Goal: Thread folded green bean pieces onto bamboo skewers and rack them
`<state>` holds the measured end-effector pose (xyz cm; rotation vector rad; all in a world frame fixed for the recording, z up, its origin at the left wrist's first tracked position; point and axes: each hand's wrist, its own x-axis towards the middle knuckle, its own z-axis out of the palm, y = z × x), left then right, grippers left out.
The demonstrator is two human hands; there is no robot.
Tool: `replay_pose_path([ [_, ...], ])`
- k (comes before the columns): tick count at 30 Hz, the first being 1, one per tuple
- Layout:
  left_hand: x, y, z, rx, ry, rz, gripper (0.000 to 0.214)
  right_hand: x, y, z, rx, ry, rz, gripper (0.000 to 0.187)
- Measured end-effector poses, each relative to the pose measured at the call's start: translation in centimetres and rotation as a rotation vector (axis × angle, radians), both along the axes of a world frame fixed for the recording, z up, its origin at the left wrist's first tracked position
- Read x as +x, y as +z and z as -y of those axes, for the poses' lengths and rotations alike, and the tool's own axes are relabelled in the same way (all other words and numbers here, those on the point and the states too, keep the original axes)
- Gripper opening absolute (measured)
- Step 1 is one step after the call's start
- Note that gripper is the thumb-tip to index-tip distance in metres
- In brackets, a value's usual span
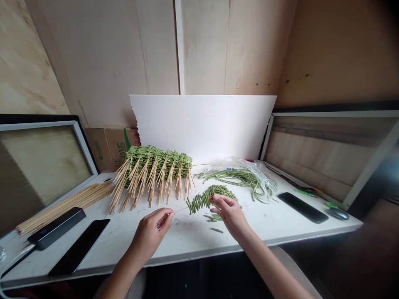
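My left hand (156,226) pinches the bare end of a thin wooden skewer (181,210) above the front of the white table. Short cut green bean pieces (198,202) are threaded crosswise along the skewer's other part. At that far end my right hand (227,209) has its thumb and fingers closed around the skewer's tip area, touching the last bean pieces. Behind my right hand lies a heap of cut bean pieces (222,191), partly hidden by it. A loose bean piece (216,230) rests on the table below.
Finished bean skewers (158,160) are stacked at the back left. Bare skewers (68,203), a black power bank (57,228) and a phone (80,247) lie left. Long beans (237,176) in a plastic bag, another phone (302,207) and a mouse (339,213) lie right.
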<state>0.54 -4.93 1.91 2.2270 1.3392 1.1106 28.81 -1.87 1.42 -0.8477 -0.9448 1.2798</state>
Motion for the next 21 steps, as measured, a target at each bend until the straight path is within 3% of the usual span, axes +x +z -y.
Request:
replay_pose_path([
  [17,0.1,0.5,0.3,0.011,-0.012,0.001,0.029,-1.2,-1.7,0.3,-0.047,-0.067,0.03,0.031],
  [21,0.0,1.1,0.4,0.037,0.005,0.026,0.028,-1.1,-0.7,0.7,-0.014,-0.07,0.074,0.033],
])
